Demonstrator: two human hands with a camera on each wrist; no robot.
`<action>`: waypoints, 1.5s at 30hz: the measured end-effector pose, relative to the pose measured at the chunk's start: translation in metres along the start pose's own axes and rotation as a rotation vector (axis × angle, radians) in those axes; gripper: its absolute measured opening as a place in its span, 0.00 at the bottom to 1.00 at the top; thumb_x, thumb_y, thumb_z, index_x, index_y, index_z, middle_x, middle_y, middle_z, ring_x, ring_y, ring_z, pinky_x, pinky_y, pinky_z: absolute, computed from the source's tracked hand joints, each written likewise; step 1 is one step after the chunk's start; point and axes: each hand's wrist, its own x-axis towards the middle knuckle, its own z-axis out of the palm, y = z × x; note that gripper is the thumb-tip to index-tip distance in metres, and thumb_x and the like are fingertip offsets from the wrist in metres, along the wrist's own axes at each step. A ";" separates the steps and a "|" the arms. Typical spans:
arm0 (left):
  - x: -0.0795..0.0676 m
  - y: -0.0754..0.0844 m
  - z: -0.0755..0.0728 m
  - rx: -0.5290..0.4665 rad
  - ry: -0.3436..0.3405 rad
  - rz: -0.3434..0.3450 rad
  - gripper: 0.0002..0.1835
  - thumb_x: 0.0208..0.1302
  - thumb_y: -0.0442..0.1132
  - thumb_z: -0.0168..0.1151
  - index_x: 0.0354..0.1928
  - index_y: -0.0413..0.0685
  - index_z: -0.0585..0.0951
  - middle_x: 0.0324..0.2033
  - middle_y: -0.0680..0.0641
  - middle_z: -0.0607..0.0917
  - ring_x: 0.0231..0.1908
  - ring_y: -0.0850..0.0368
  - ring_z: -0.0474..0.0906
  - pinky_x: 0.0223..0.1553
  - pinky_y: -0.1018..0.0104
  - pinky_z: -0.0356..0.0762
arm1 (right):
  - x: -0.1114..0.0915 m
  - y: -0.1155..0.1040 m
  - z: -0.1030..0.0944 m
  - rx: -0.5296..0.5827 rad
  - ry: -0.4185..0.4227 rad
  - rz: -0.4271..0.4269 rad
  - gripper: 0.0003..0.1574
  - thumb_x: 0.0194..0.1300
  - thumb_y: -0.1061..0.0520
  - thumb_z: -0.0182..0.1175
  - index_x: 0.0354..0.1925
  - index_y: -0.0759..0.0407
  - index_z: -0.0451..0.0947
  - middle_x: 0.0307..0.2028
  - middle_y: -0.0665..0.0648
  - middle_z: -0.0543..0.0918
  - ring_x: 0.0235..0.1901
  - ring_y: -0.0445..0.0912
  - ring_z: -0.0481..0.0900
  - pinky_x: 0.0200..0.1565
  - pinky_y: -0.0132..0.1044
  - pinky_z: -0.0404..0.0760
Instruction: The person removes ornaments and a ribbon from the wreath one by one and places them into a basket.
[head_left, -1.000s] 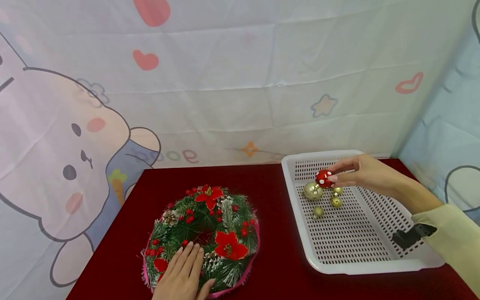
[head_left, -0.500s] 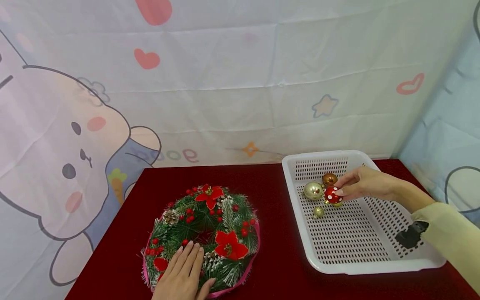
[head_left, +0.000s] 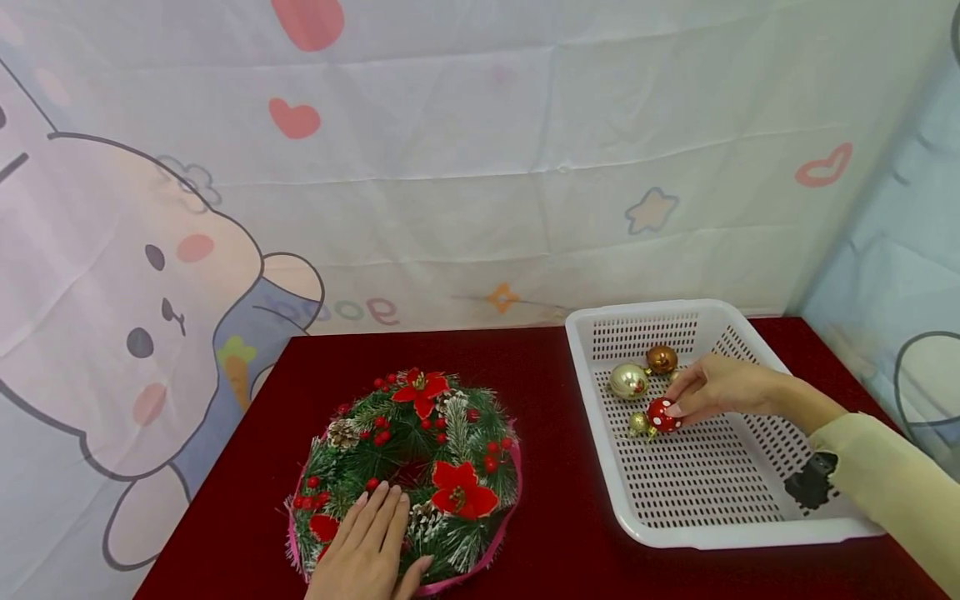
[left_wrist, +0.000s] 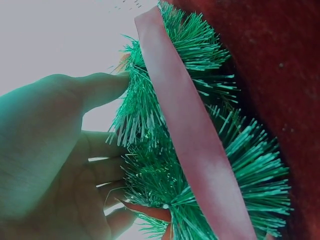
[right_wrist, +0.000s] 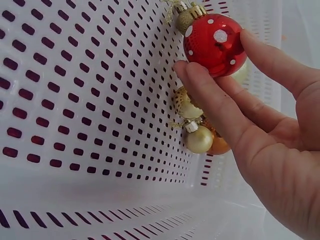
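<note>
A green Christmas wreath (head_left: pixel 384 454) with red flowers, berries and pinecones lies on the red table. My left hand (head_left: pixel 363 542) rests on its near side, fingers straight; in the left wrist view, the thumb and fingers lie against the green bristles beside a pink ribbon (left_wrist: pixel 187 130). Over the white basket, my right hand (head_left: pixel 720 390) pinches a red Christmas ball with white dots (head_left: pixel 663 415) between thumb and fingertips. Close by the red ball are a small gold ball (head_left: pixel 638 423), a larger pale gold ball (head_left: pixel 627 381) and a copper ball (head_left: pixel 662 359). More gold balls (right_wrist: pixel 199 139) show in the right wrist view.
The white perforated basket (head_left: pixel 697 537) stands on the right of the red tablecloth (head_left: pixel 551 500), its raised rim all round. Behind the table hangs a printed cloth (head_left: pixel 465 167), with another side of cloth at the right.
My right hand has moved the red dotted ball down and toward me, from above the pale gold ball to beside the small gold one. The copper ball came into sight. My left hand stays put.
</note>
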 end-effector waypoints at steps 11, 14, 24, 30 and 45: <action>-0.001 -0.001 -0.003 0.003 -0.030 -0.009 0.44 0.79 0.73 0.34 0.59 0.45 0.86 0.58 0.47 0.89 0.61 0.52 0.85 0.66 0.59 0.82 | 0.001 -0.002 0.006 -0.138 0.049 0.018 0.26 0.64 0.61 0.73 0.56 0.74 0.80 0.48 0.63 0.88 0.43 0.49 0.88 0.50 0.47 0.93; -0.001 -0.001 -0.003 0.000 -0.016 -0.007 0.44 0.79 0.73 0.33 0.59 0.45 0.87 0.58 0.47 0.89 0.60 0.52 0.86 0.65 0.59 0.83 | 0.000 -0.004 0.007 -0.198 0.066 0.018 0.26 0.64 0.60 0.73 0.56 0.72 0.81 0.49 0.62 0.88 0.43 0.48 0.88 0.49 0.47 0.93; 0.000 -0.002 -0.007 -0.006 -0.009 -0.001 0.43 0.79 0.72 0.33 0.60 0.47 0.86 0.58 0.48 0.89 0.61 0.54 0.85 0.65 0.61 0.83 | -0.014 -0.025 0.001 -0.388 0.141 -0.063 0.27 0.66 0.50 0.72 0.58 0.63 0.83 0.53 0.59 0.89 0.46 0.48 0.86 0.50 0.46 0.90; 0.006 -0.007 -0.018 -0.040 0.042 0.001 0.39 0.82 0.68 0.35 0.61 0.48 0.86 0.58 0.49 0.89 0.58 0.53 0.86 0.58 0.60 0.87 | -0.026 -0.057 0.003 -0.375 0.199 -0.175 0.28 0.68 0.48 0.72 0.59 0.62 0.84 0.56 0.61 0.89 0.47 0.44 0.88 0.50 0.37 0.88; 0.014 -0.040 -0.044 -0.331 0.294 -0.258 0.26 0.82 0.57 0.52 0.52 0.44 0.89 0.47 0.43 0.91 0.47 0.45 0.88 0.50 0.49 0.83 | -0.023 -0.138 0.057 -0.206 0.123 -0.342 0.23 0.71 0.47 0.69 0.59 0.56 0.85 0.57 0.57 0.89 0.52 0.48 0.90 0.58 0.38 0.87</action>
